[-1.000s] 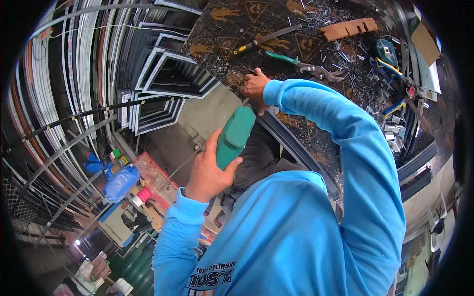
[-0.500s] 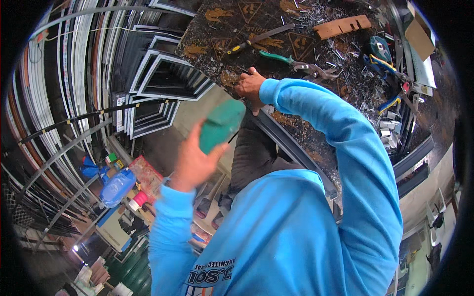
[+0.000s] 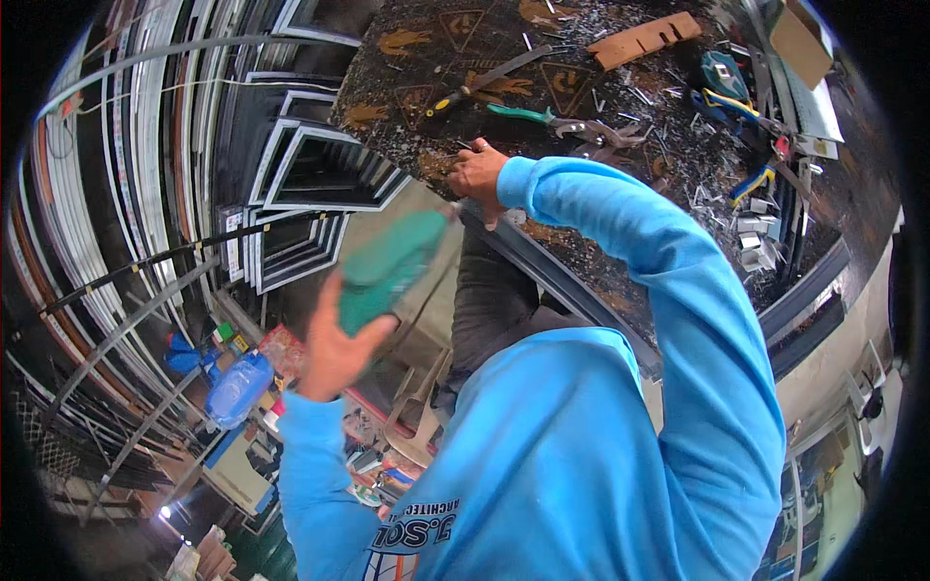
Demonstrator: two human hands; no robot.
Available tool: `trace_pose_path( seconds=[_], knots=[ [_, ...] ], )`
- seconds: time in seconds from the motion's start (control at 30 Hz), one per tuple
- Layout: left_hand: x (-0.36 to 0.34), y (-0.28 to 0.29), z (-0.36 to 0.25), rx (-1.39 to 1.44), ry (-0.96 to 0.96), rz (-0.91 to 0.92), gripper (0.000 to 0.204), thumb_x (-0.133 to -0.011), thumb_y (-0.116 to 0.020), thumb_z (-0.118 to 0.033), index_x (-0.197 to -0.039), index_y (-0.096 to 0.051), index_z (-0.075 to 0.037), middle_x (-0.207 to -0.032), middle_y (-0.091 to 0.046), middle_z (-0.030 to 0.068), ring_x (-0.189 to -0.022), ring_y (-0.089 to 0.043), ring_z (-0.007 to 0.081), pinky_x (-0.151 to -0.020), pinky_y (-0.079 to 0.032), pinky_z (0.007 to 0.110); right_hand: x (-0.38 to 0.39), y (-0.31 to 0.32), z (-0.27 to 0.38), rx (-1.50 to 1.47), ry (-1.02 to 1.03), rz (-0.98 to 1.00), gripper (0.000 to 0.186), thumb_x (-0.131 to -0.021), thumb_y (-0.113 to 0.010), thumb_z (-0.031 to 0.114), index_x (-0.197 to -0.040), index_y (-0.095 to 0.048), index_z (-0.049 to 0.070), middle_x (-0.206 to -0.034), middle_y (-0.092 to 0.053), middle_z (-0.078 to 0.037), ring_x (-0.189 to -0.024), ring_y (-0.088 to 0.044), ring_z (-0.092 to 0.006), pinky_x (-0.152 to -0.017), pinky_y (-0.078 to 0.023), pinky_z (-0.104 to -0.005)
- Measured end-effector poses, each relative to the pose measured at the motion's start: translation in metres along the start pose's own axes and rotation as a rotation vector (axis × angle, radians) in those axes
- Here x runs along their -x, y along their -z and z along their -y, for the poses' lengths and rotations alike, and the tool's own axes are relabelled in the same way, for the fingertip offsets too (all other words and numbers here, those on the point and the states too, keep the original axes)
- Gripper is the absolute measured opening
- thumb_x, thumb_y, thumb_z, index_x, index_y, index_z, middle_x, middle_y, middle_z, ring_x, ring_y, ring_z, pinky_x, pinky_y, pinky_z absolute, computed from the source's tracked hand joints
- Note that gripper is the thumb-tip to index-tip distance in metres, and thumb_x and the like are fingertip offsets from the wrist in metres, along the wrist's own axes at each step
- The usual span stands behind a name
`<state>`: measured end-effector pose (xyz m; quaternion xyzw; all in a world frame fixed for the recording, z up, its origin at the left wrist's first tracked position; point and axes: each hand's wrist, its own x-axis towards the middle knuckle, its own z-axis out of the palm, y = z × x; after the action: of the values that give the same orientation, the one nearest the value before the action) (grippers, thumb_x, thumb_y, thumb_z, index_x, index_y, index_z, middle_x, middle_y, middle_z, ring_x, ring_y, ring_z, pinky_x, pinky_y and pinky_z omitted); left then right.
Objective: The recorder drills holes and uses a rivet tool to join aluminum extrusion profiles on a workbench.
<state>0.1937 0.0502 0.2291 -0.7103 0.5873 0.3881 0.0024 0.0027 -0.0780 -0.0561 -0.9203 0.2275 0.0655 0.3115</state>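
My left hand (image 3: pixel 339 339) is wrapped around a green drill-like tool (image 3: pixel 392 266), smeared by motion, so its exact kind is hard to make out. The tool's narrow tip points up and right toward the bench edge, close to my right hand. With fingers curled, my right hand (image 3: pixel 477 179) grips the far end of a dark grey metal profile (image 3: pixel 572 286) lying along the bench's near edge. Beyond that hand lie green-handled pliers (image 3: pixel 528 113) and a flat file (image 3: pixel 504 70) with a black and yellow handle.
Metal offcuts and shavings litter the dark workbench (image 3: pixel 397 77). A notched brown strip (image 3: pixel 644 41), a tape measure (image 3: pixel 722 76) and blue-yellow pliers (image 3: pixel 751 184) lie farther right. Window-like frames (image 3: pixel 334 169) lean at left, near long stacked profiles (image 3: pixel 126 174) and a blue container (image 3: pixel 239 390).
My left hand and the green tool have moved left and down, away from my right hand. My right hand keeps its grip on the profile; the whole view has shifted slightly.
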Motion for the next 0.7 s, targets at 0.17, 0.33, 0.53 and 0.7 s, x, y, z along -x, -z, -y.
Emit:
trace_pose_path(
  seconds=[0.17,0.33,0.53,0.7],
  knots=[
    [-0.037,0.053,0.028,1.202,-0.082,0.222,0.077,-0.084,-0.074,-0.031,-0.149,-0.044,-0.002,-0.136,-0.056,0.0249,-0.104,-0.063,0.022,-0.082,-0.054,0.032,0.047,-0.024,0.035,-0.134,-0.339,-0.645,0.063,-0.069,-0.086,0.025,-0.123,-0.057,0.008,-0.113,-0.059,-0.012,-0.113,-0.054,-0.0326,-0.095,-0.044,-0.0491],
    [-0.16,0.018,0.006,0.297,-0.493,-0.02,0.086,-0.086,-0.074,-0.018,-0.16,-0.03,-0.01,-0.147,-0.048,0.0235,-0.119,-0.056,0.0295,-0.095,-0.051,0.043,0.153,-0.023,0.098,-0.537,-0.47,-1.014,0.06,-0.073,-0.083,0.018,-0.127,-0.058,0.008,-0.113,-0.057,-0.015,-0.108,-0.056,-0.0359,-0.093,-0.047,-0.0484],
    [-0.298,-0.066,0.031,-0.384,-0.605,-0.295,0.096,-0.086,-0.072,-0.003,-0.163,-0.023,-0.033,-0.133,-0.049,0.0239,-0.12,-0.056,0.047,-0.101,-0.048,0.052,0.281,-0.073,0.106,-0.318,-1.231,-0.893,0.067,-0.078,-0.083,0.028,-0.132,-0.052,0.004,-0.129,-0.053,-0.017,-0.123,-0.049,-0.0375,-0.104,-0.042,-0.0489],
    [-0.306,-0.087,0.053,-0.231,-0.555,-0.25,0.094,-0.087,-0.069,-0.003,-0.163,-0.022,-0.035,-0.146,-0.042,0.0257,-0.132,-0.047,0.0493,-0.109,-0.043,0.053,0.277,-0.093,0.08,-0.137,-1.23,-0.785,0.063,-0.079,-0.08,0.031,-0.13,-0.053,0.005,-0.122,-0.054,-0.015,-0.115,-0.052,-0.0355,-0.095,-0.045,-0.0486]
  ],
)
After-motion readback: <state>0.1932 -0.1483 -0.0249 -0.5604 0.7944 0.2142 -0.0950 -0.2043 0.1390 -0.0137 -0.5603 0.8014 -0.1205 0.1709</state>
